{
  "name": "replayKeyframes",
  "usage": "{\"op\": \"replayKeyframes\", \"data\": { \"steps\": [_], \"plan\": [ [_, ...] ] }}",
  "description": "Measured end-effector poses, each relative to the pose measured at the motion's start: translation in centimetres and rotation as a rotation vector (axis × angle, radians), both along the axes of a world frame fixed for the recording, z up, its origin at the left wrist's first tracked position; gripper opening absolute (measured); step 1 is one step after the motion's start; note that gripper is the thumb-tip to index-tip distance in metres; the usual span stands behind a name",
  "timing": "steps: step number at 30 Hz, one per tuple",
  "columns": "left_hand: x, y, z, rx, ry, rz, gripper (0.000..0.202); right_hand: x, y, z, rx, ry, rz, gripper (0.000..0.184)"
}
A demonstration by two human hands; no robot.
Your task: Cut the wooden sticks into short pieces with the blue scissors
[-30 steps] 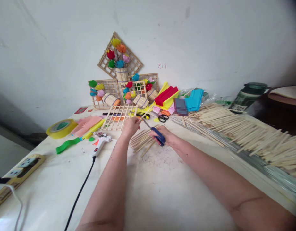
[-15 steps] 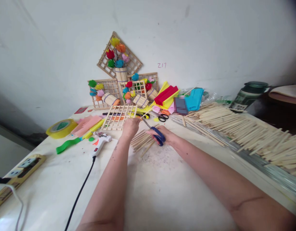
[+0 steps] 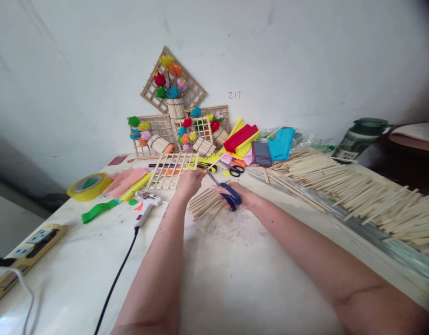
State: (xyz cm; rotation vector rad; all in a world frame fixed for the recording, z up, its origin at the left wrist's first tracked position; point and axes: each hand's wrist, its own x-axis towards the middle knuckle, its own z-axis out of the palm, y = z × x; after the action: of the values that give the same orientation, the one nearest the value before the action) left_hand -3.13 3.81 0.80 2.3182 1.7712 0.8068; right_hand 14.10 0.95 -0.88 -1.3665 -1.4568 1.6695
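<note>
The left hand (image 3: 189,182) was closed, its fingers pinched around 1 thin wooden stick (image 3: 211,165), a pale, straight, round-looking sliver that slanted up and to the right from the fingertips. The right hand (image 3: 242,196) gripped the blue-handled scissors (image 3: 229,197), fingers threaded through the glossy plastic loops; the slim metal blades pointed far-left toward the stick, but whether they were parted could not be told. Both hands hovered at the middle of the table (image 3: 235,274), a smooth white surface with dark specks, directly over a small heap of short sticks (image 3: 203,205) of the same pale wood.

Just beyond the left hand lay 1 flat lattice frame (image 3: 168,170), a grid of glued sticks. To its left sat 1 white plastic glue gun (image 3: 147,204) with a black cord (image 3: 115,279), 1 glossy yellow tape roll (image 3: 89,185), 1 green strip (image 3: 98,211) and a stack of soft pink sheets (image 3: 125,180). A second pair of scissors, the black-handled scissors (image 3: 235,170), lay just beyond the right hand.

Against the far wall leaned 4 finished lattice panels (image 3: 151,132) with crumpled paper flowers in many colours. Near them were 1 red crepe roll (image 3: 240,137) and folded teal paper (image 3: 282,143). Along the right side spread a large pile of long sticks (image 3: 357,190), and beyond it stood 1 dark green bottle (image 3: 360,137).
</note>
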Motion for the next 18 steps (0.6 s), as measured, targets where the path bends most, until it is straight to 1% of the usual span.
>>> {"op": "replayKeyframes", "data": {
  "steps": [5,8,13,18],
  "plan": [
    [0.8,-0.7,1.1,-0.006,-0.008,-0.072,0.036,0.5,-0.2,1.0,-0.028,0.019,0.077,0.046],
    [1.2,-1.1,1.6,0.001,0.008,-0.075,0.034,0.7,-0.1,1.1,-0.024,0.023,0.102,0.047],
    [1.2,-1.2,1.8,-0.004,0.029,-0.082,0.032,0.8,-0.2,1.1,-0.012,0.054,0.094,0.045],
    [1.2,-1.3,1.9,0.010,0.022,-0.109,0.033,0.5,-0.4,1.1,0.011,0.101,0.091,0.037]
  ]
}}
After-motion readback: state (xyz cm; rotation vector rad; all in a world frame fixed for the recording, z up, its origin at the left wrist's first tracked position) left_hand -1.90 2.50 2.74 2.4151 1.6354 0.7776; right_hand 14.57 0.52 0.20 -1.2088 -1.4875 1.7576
